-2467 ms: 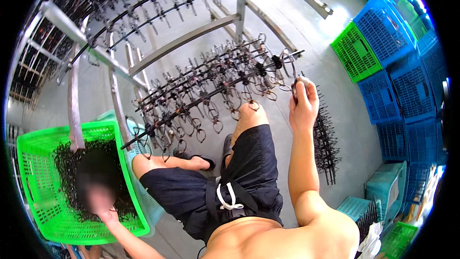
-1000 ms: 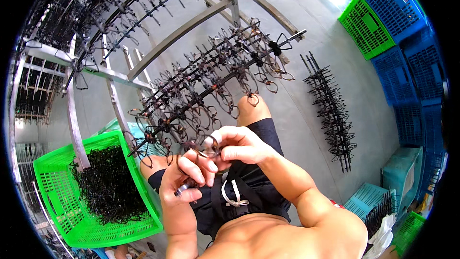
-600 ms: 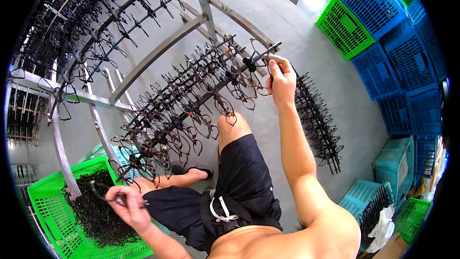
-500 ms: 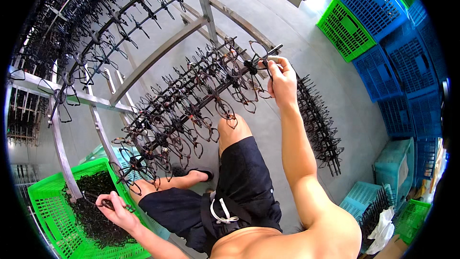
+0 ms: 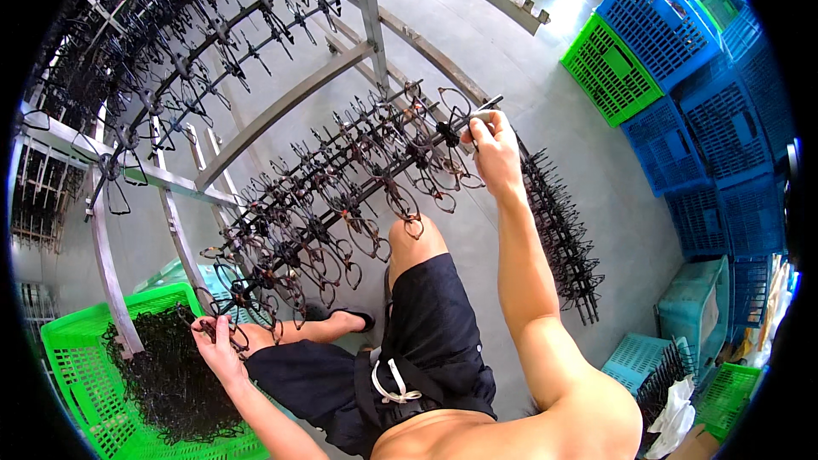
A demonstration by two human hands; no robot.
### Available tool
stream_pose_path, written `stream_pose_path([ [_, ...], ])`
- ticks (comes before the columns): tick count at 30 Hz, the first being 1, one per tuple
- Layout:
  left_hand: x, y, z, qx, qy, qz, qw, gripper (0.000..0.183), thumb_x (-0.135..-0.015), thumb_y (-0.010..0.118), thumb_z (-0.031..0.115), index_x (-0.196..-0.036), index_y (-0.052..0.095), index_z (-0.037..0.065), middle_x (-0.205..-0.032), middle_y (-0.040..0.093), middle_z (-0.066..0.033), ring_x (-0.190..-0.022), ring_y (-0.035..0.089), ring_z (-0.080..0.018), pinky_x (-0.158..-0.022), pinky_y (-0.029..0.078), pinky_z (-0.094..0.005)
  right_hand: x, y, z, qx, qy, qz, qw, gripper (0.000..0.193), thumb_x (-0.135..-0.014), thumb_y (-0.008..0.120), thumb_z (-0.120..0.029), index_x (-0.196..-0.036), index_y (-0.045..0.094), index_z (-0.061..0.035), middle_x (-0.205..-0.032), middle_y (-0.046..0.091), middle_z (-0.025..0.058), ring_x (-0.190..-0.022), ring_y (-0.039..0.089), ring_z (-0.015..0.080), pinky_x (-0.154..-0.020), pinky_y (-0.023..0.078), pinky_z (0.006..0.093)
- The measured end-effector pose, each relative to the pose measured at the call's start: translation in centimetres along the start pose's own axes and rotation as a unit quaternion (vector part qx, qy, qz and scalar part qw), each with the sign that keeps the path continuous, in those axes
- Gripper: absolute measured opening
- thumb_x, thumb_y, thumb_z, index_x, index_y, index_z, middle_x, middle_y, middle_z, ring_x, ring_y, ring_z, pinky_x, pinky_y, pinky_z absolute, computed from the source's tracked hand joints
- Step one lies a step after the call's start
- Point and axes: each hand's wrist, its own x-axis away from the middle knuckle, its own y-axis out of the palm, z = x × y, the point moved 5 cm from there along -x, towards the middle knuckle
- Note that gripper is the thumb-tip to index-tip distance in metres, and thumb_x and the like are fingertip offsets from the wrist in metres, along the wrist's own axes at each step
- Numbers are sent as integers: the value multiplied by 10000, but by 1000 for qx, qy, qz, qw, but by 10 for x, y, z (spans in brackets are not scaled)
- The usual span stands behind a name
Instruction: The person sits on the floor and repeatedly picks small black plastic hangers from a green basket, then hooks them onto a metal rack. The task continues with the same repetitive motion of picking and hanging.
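Note:
A long dark hanging rack (image 5: 375, 179), its bars full of dark and brownish eyeglass frames (image 5: 362, 234), slants across in front of my legs. At its upper right end my right hand (image 5: 496, 153) is closed around the bar tip. Beside the rack's lower left end, my left hand (image 5: 219, 349) pinches a dark eyeglass frame (image 5: 234, 336), close to the hanging ones; its exact contact with the rack is hard to make out. Below that hand stands a green plastic basket (image 5: 81, 375), with a tangled heap of black eyeglass frames (image 5: 166, 383) inside.
A metal stand (image 5: 285, 115) with bent beams rises at the left, more loaded racks (image 5: 128, 43) beyond it. Another loaded rack (image 5: 562, 230) lies low behind my right forearm. Blue crates (image 5: 665, 21) and a green crate (image 5: 612, 72) are stacked at the right.
My left hand has risen from above the basket toward the rack's lower left end, carrying the eyeglass frame. My right hand, still on the bar tip, has shifted slightly lower.

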Motion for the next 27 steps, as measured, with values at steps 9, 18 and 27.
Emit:
stream_pose_path([
  [9,-1,-12,-4,-14,-22,-8,1000,171,-840,616,39,-890,458,78,-816,469,18,-777,538,-110,-706,420,-241,6,8,12,-117,37,-1,992,159,-887,566,-203,-924,550,-49,-680,591,61,-343,324,37,-316,223,210],
  [18,-11,-11,-9,6,-6,-33,999,166,-841,621,57,-907,468,66,-804,474,20,-748,518,-92,-648,400,-225,-4,8,10,-70,45,-21,996,222,-865,589,-265,-888,559,-46,-636,587,42,-370,391,59,-328,273,204],
  [27,-5,-4,-5,26,7,-47,999,149,-844,608,49,-888,468,80,-805,489,24,-754,526,-91,-667,404,-224,-5,11,-1,1,37,-12,999,304,-855,611,-307,-895,600,-6,-595,570,48,-381,411,56,-328,290,202],
])
